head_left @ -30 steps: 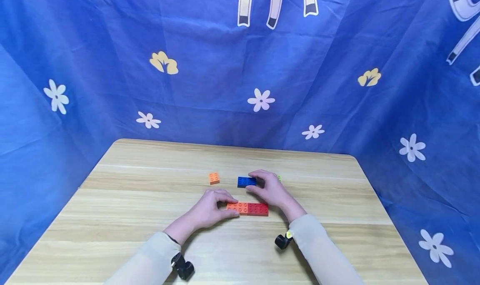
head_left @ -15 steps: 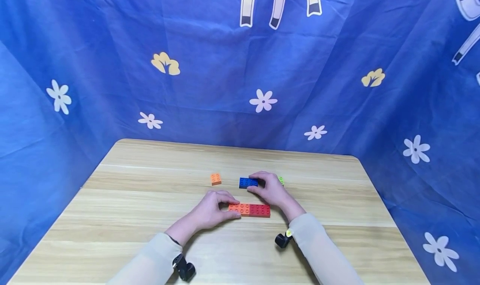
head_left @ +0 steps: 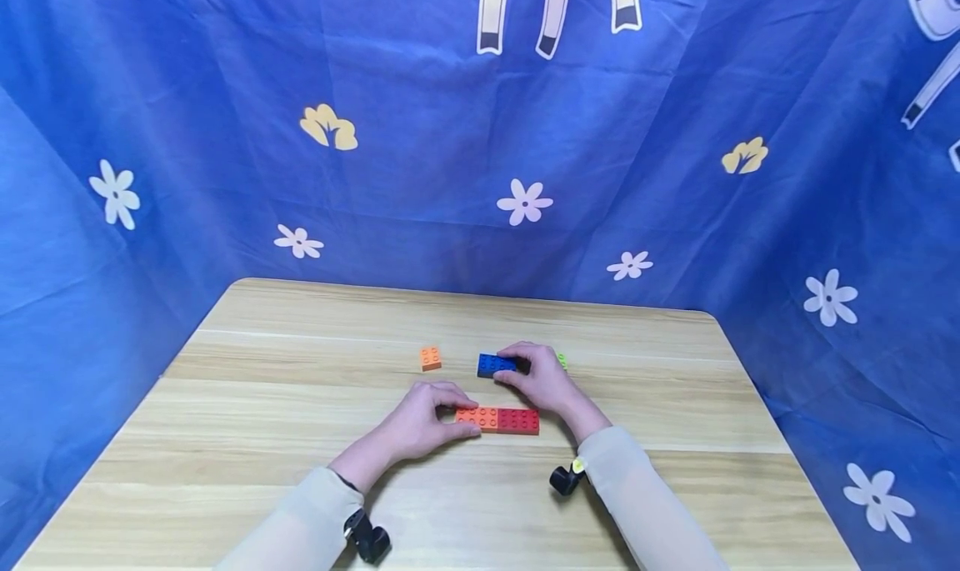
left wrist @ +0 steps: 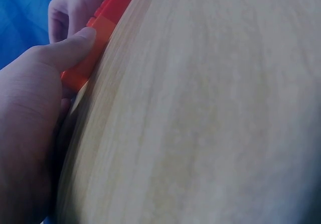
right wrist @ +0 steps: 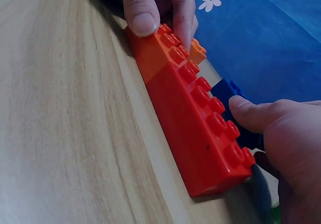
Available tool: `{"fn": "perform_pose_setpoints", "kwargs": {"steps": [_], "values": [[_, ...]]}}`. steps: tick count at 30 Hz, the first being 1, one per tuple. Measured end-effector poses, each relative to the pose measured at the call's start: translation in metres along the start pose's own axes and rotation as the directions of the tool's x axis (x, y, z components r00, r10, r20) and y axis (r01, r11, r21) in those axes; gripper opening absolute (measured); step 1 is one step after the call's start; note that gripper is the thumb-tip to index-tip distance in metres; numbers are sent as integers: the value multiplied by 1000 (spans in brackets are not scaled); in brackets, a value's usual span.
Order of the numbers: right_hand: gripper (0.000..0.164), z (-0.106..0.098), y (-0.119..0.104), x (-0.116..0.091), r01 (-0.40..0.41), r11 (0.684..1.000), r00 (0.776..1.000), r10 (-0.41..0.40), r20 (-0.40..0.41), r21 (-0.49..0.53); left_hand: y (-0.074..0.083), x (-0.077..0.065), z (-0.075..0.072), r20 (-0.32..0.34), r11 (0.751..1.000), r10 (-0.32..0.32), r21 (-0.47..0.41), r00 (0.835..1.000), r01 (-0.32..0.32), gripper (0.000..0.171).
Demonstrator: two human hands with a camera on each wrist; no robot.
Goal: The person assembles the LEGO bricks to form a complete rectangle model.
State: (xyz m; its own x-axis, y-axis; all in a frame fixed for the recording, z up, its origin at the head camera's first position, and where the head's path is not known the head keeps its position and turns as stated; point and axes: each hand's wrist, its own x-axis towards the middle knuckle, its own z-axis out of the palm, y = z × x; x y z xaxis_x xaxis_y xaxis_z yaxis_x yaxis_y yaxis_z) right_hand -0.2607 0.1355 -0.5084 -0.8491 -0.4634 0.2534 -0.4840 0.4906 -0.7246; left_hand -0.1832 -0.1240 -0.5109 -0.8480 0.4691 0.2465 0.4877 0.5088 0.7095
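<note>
The right hand (head_left: 542,378) pinches the right end of a blue rectangular plastic brick (head_left: 487,364), beyond and roughly parallel to an orange-and-red studded plastic row (head_left: 498,422); the left hand (head_left: 422,422) clamps fingers on its orange end.

Pale wood-grain table (head_left: 262,421), and on it a long orange brick (head_left: 487,420), red brick (head_left: 518,422) against its right end; farther back, left to right, it's small orange brick (head_left: 431,358), blue brick (head_left: 489,365), then green brick (head_left: 562,361), partly hidden!
</note>
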Motion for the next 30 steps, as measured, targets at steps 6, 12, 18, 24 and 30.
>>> {"fn": "perform_pose_setpoints", "kwargs": {"steps": [6, 12, 18, 24, 30], "values": [[32, -4, -5, -2, -2, 1000, 1000, 2, 5, 31, 0, 0, -1, -3, 1000, -6, -8, 1000, 6, 37], [31, -9, -13, -5, 10, 996, 1000, -11, 9, 87, 1, 0, -1, -5, 1000, -3, -1, 1000, 2, 37], [32, -13, -18, -8, -3, 993, 1000, 1, 17, 118, -1, 0, 0, -4, 1000, -4, 10, 1000, 4, 38], [31, -18, -25, -13, 21, 994, 1000, -23, 11, 111, -1, 0, 1, -6, 1000, -4, 2, 1000, 4, 38], [34, -22, -35, -23, 24, 994, 999, -27, 30, 104, 1, 0, 2, -14, 1000, 0, -4, 1000, 0, 37]]}}
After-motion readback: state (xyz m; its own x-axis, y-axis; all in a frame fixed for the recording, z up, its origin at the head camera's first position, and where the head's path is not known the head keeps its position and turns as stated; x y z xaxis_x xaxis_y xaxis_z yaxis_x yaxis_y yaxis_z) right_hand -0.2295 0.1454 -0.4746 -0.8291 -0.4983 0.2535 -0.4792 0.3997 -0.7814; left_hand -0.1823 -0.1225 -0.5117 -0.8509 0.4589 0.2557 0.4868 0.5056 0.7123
